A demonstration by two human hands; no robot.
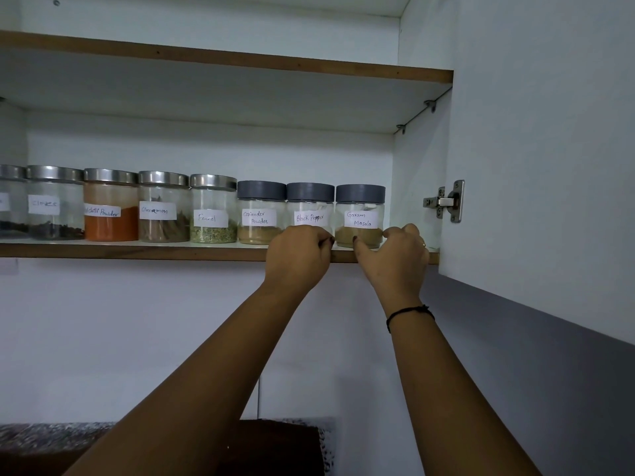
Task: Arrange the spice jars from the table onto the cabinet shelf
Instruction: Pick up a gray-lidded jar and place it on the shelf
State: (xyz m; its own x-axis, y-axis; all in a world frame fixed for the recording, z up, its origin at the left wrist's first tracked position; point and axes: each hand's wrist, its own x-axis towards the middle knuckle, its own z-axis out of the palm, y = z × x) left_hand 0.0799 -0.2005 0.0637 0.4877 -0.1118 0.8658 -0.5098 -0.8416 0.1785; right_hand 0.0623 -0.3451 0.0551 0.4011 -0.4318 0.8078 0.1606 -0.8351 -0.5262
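Both forearms reached up from the bottom of the frame to the lower shelf (pixel 137 251) of the open cabinet. Left hand (pixel 297 255) sat at the shelf's front edge, covering the base of the Black Pepper jar (pixel 310 211). Its fingers were curled with the knuckles toward the camera and the fingertips at the gap between that jar and the Garam Masala jar (pixel 360 214). Cannot tell whether it gripped or only touched a jar.

Right hand (pixel 395 259) was just right of the Garam Masala jar. The thumb lay across the jar's lower front and the curled fingers were at its right side, so it held the jar near the base. Black thread band (pixel 410 312) on the right wrist.

The Garam Masala jar stood upright on the shelf, last on the right of the row and touching the Black Pepper jar. Leftward came the Coriander Powder jar (pixel 261 213), also grey-lidded. Then, steel-lidded, came Fennel jar (pixel 213 207), Cinnamon jar (pixel 164 206), chilli powder jar (pixel 110 204) and cloves jar (pixel 55 202), plus one more cut off at the left edge. All upright, labels facing out, side by side.

Cabinet door (pixel 549 132) stood open at right, hinge (pixel 446 201) showing. Speckled bench (pixel 51 438) at the bottom left.
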